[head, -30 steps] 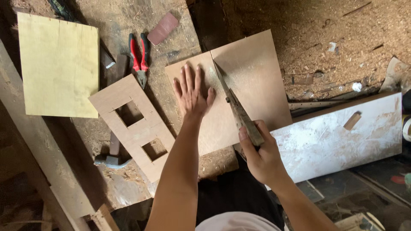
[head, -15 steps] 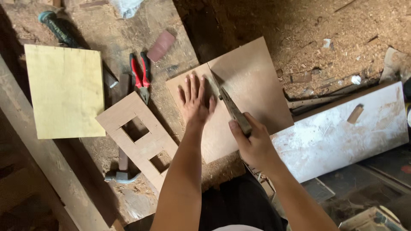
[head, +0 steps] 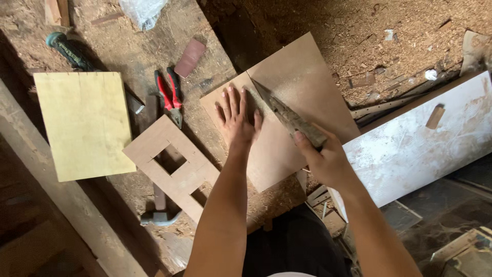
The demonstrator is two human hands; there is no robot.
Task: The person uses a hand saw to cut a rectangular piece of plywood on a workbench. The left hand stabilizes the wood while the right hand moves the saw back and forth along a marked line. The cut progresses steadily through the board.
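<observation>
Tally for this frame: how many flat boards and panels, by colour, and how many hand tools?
Brown boards: 2, the sheet being sawn and the cut-out board
Yellow boards: 1
White panels: 1
Hand tools: 3, handsaw in the right hand, red pliers, hammer
Total: 7
Left hand lies flat on the sheet.
</observation>
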